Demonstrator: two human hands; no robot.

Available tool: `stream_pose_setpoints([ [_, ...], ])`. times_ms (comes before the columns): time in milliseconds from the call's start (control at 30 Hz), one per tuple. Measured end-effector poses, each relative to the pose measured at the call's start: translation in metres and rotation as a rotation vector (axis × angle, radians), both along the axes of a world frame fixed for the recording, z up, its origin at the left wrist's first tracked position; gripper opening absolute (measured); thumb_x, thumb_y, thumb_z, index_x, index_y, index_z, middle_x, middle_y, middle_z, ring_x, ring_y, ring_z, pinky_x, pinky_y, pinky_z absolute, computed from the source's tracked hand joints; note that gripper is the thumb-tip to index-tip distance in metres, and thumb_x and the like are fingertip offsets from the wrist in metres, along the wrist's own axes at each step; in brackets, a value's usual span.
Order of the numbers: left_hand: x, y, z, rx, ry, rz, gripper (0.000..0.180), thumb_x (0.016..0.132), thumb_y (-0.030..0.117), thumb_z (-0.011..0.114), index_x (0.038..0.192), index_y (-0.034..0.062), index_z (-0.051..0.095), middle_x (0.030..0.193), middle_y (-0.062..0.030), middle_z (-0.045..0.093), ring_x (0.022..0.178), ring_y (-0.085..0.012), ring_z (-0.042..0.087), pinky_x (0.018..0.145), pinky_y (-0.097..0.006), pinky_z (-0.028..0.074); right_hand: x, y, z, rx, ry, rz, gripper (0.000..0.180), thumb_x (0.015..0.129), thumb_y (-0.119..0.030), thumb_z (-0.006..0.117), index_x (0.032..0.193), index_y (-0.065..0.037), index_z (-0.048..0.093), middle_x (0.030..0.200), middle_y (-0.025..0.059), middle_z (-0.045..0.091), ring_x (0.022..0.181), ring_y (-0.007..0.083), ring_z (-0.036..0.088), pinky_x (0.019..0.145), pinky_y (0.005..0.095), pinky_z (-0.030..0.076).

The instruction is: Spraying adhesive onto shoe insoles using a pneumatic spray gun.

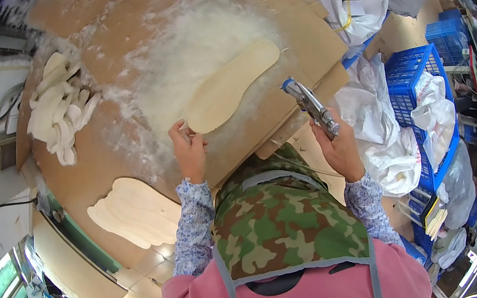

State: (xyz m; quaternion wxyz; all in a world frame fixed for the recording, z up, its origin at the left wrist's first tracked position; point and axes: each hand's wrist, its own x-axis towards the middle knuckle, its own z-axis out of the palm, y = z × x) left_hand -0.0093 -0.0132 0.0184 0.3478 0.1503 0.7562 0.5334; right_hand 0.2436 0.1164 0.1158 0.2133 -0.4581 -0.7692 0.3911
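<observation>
A pale cream insole (233, 89) lies slantwise on the cardboard-covered worktable (311, 35), its near end toward me. At that near end, my left hand (192, 155) is closed, fingers curled and pinching the insole's edge. To the right, past the cardboard's front edge, my right hand (339, 150) is wrapped round the handle of a metal spray gun (309, 102). Its blue-ringed nozzle faces up and left, apart from the insole. A thin hose (308, 168) runs below the gun. White fuzzy residue (178, 66) coats the cardboard around the insole.
A loose heap of cream insoles (59, 110) sits at the table's left. Nearer me is a fanned stack of insoles (134, 212). On the right stand white plastic sacks (369, 124) and a blue crate (403, 86). A camouflage apron (285, 221) covers my lap.
</observation>
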Motion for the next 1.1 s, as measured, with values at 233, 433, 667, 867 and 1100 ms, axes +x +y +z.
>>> stream_pose_setpoints([
  [233, -0.002, -0.012, -0.003, -0.002, 0.003, -0.018, 0.045, 0.083, 0.002, 0.05, 0.125, 0.0001, 0.033, 0.094, -0.0108, 0.053, 0.064, -0.0116, 0.054, 0.05, -0.021, 0.044, -0.018, -0.027, 0.008, 0.009, -0.023, 0.152, 0.022, 0.082, -0.003, 0.059, 0.104, -0.002, 0.054, 0.078, 0.0147, 0.057, 0.068, 0.0284, 0.056, 0.062, 0.0336, 0.044],
  [433, -0.005, -0.018, -0.005, 0.024, 0.013, -0.025, 0.043, 0.082, 0.002, 0.049, 0.123, -0.001, 0.036, 0.091, -0.0119, 0.058, 0.064, -0.0146, 0.058, 0.055, -0.026, 0.048, -0.029, -0.048, 0.014, -0.095, -0.077, 0.223, 0.025, 0.081, -0.001, 0.059, 0.106, -0.001, 0.054, 0.08, 0.0155, 0.058, 0.07, 0.0297, 0.057, 0.064, 0.0339, 0.045],
  [667, -0.007, -0.023, -0.013, 0.043, -0.03, -0.071, 0.045, 0.084, 0.002, 0.048, 0.126, -0.0005, 0.031, 0.1, -0.0138, 0.057, 0.063, -0.0109, 0.054, 0.049, -0.022, 0.044, -0.031, -0.069, 0.015, -0.208, -0.047, 0.289, 0.031, 0.078, 0.003, 0.058, 0.108, 0.0, 0.053, 0.088, 0.0186, 0.058, 0.078, 0.0328, 0.059, 0.07, 0.0346, 0.047],
  [867, -0.01, -0.025, -0.021, 0.056, -0.048, -0.075, 0.046, 0.083, 0.001, 0.048, 0.126, -0.0005, 0.031, 0.101, -0.0136, 0.057, 0.063, -0.011, 0.054, 0.049, -0.022, 0.044, -0.036, -0.074, 0.017, -0.205, -0.054, 0.334, 0.037, 0.074, 0.004, 0.058, 0.11, 0.0, 0.052, 0.091, 0.02, 0.058, 0.08, 0.0359, 0.059, 0.07, 0.036, 0.047],
  [1100, -0.006, -0.022, -0.019, 0.055, -0.081, -0.035, 0.049, 0.082, 0.0, 0.049, 0.127, -0.0009, 0.031, 0.102, -0.0129, 0.055, 0.063, -0.0106, 0.054, 0.048, -0.02, 0.043, -0.028, -0.052, 0.01, -0.076, -0.047, 0.26, 0.029, 0.08, 0.0, 0.059, 0.109, 0.0, 0.053, 0.087, 0.0192, 0.059, 0.076, 0.0339, 0.059, 0.067, 0.035, 0.046],
])
